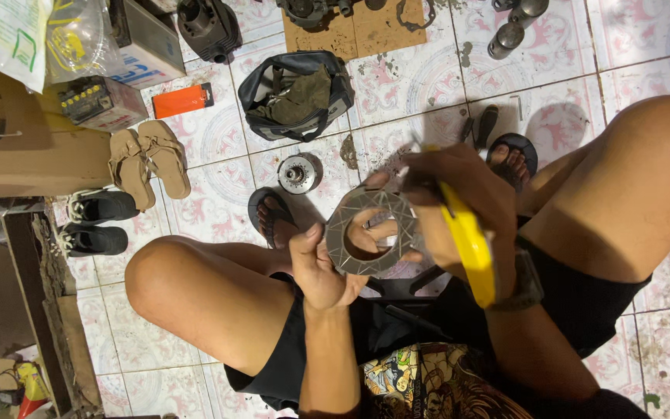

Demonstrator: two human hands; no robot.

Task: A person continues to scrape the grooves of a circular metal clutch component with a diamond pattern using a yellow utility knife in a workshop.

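Note:
I sit on a tiled floor with my knees spread. My left hand (326, 262) holds a flat grey metal ring (369, 231) with a star pattern on its face, thumb on its left edge and fingers through the centre hole. My right hand (453, 195) grips a yellow-handled tool (468, 247) and rests against the ring's upper right edge. The tool's tip is hidden behind my fingers. A dark watch sits on my right wrist.
A round metal part (298, 173) lies on the tiles (219, 209) beyond my left foot. Farther off are a black bag (298, 95), tan sandals (149, 161), black shoes (98, 223), an orange box (183, 100), a cardboard box (17, 147) and engine parts (208, 28).

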